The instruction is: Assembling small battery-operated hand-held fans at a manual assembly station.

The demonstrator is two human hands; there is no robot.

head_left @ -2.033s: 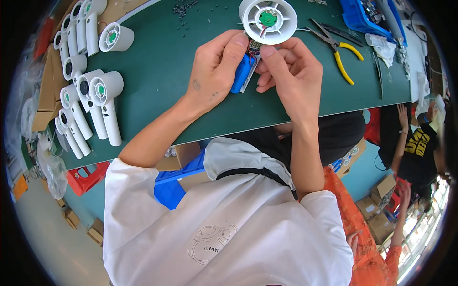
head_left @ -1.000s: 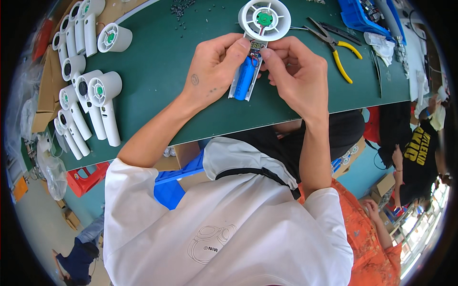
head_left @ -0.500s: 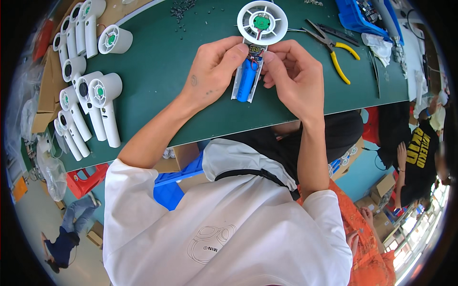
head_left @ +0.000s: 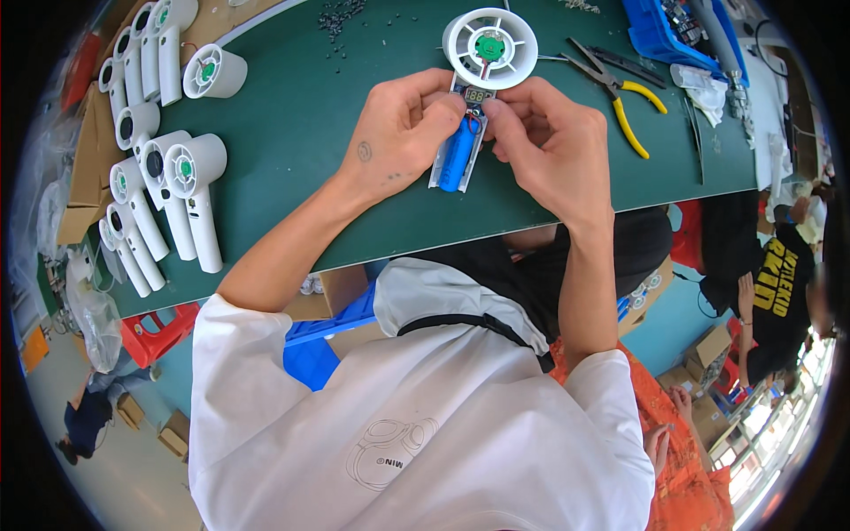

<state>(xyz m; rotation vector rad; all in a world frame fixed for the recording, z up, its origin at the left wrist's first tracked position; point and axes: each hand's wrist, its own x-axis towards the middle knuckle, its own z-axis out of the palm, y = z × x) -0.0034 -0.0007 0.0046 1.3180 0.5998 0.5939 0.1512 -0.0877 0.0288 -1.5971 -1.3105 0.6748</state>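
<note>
Holding: my two hands meet over an open white handheld fan [head_left: 469, 97] lying on the green surface [head_left: 292, 133].
Left hand [head_left: 400, 133]: grip pinched on the left edge of the handle half, beside the blue battery cell [head_left: 457, 157].
Right hand [head_left: 553, 142]: grip closed, fingertips pressing at the small circuit board [head_left: 477, 95] with its display, just above the cell.
Fan head: round white grille, green hub, flat on the surface just beyond my fingers.
Left side: row of assembled white fans [head_left: 164, 190], lying well apart from my hands.
Right, farther: yellow-handled pliers [head_left: 620, 93], then a blue tray [head_left: 660, 35].
Far edge: scatter of small dark screws [head_left: 341, 16].
</note>
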